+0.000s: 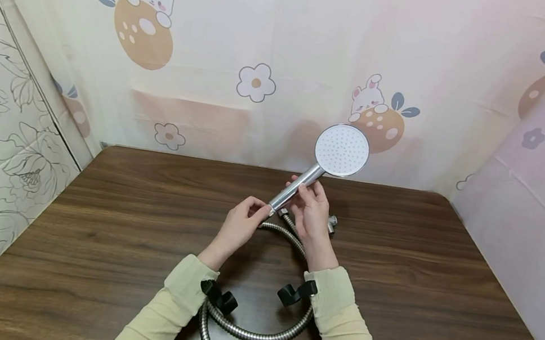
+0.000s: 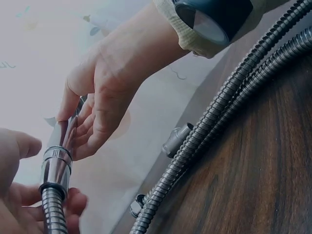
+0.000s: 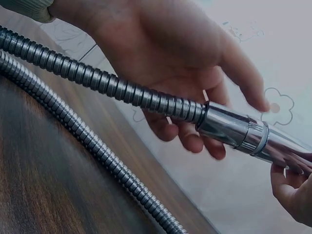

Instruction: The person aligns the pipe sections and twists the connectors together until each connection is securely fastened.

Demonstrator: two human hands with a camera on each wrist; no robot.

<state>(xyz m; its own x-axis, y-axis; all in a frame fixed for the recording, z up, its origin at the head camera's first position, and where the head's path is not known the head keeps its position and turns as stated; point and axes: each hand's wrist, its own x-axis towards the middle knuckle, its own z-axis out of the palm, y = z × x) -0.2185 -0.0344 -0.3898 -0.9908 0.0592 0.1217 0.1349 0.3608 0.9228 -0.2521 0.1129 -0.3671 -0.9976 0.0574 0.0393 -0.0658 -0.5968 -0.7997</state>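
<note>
A chrome shower head [image 1: 342, 150] with a round white spray face is raised and tilted above the table. My right hand [image 1: 313, 220] holds its handle between thumb and fingers, just above the hose joint. A conical chrome hose connector [image 2: 56, 178] sits against the handle's lower end, its ribbed metal hose [image 3: 102, 84] trailing away. My left hand [image 1: 237, 225] is at this joint. In the right wrist view, the left hand's fingers [image 3: 190, 139] lie loosely behind and below the hose, while its thumb stands apart from the connector.
The metal hose loops over the brown wooden table [image 1: 419, 301], passing beneath both forearms. Its other end nut [image 2: 138, 204] and a small metal fitting [image 2: 175, 141] lie behind the right hand. A patterned curtain [image 1: 299, 37] hangs along the table's back edge.
</note>
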